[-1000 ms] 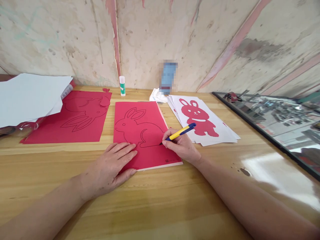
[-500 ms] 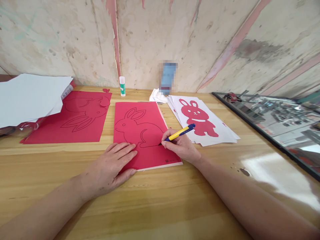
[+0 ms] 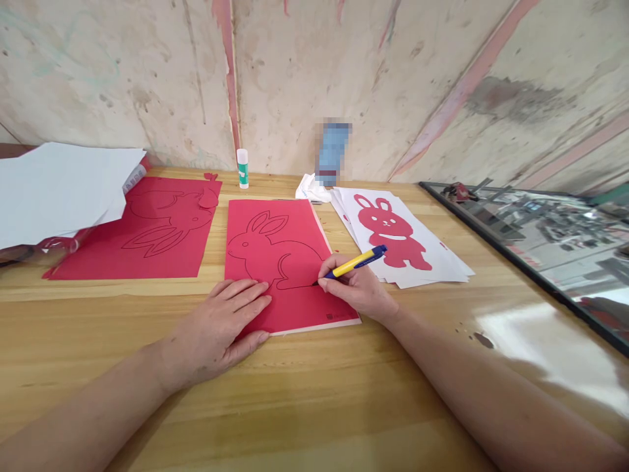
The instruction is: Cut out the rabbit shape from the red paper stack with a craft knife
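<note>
On the wooden surface (image 3: 295,413), right in front of the person, a red sheet (image 3: 299,311) is laid flat, with a white edge seen under it. On it, a rabbit outline (image 3: 268,255) is shown in thin dark lines. A yellow and blue pen (image 3: 354,263) is gripped in the right hand (image 3: 358,292) by thumb and fingers, with its tip set at the rabbit's bottom line. For a neat line, the pen should be moved slowly and pressed softly. The sheet is held down by the left hand (image 3: 221,326), which is laid flat and closed on nothing. Firm, even pressing seems best, so that no slip is made. Part of the rabbit's front is hidden by those fingers. Farther out, white pages (image 3: 437,262) with a red bunny (image 3: 399,250) are placed just beside the right hand, another red sheet (image 3: 181,262) is laid to the left, and a glue stick (image 3: 242,169) is stood upright near the wall (image 3: 295,85).
</note>
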`<state>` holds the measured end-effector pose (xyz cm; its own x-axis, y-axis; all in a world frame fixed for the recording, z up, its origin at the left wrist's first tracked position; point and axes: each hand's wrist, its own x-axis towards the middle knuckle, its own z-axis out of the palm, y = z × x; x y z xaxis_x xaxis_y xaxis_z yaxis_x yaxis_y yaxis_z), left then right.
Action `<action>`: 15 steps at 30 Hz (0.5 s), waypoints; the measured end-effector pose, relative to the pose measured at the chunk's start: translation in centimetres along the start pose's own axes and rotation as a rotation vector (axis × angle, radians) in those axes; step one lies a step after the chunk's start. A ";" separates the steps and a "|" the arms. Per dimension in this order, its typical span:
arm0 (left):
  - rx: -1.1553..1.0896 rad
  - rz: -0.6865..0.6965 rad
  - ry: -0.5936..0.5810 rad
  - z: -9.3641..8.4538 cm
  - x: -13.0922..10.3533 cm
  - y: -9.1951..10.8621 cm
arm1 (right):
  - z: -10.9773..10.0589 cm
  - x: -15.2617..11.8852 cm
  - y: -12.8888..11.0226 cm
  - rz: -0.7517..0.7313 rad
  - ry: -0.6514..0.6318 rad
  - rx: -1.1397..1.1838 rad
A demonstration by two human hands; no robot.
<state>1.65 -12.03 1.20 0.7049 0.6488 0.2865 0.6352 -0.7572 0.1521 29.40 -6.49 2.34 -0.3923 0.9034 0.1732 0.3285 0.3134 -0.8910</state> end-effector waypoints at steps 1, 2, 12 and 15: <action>0.001 -0.001 0.002 0.0 0.0 0.0 | 0.0 0.0 0.0 -0.001 -0.004 0.000; 0.003 -0.001 0.003 0.0 0.0 0.0 | 0.0 0.0 0.0 -0.003 -0.007 0.001; 0.013 0.008 -0.007 -0.2 0.1 0.1 | 0.1 0.1 -0.1 -0.016 0.019 -0.014; 0.013 0.009 0.000 -0.1 0.1 0.0 | 0.0 0.1 0.0 -0.023 0.007 -0.016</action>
<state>1.71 -12.00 1.36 0.7108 0.6419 0.2875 0.6328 -0.7621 0.1371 29.32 -6.40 2.38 -0.3937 0.8979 0.1968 0.3327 0.3387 -0.8801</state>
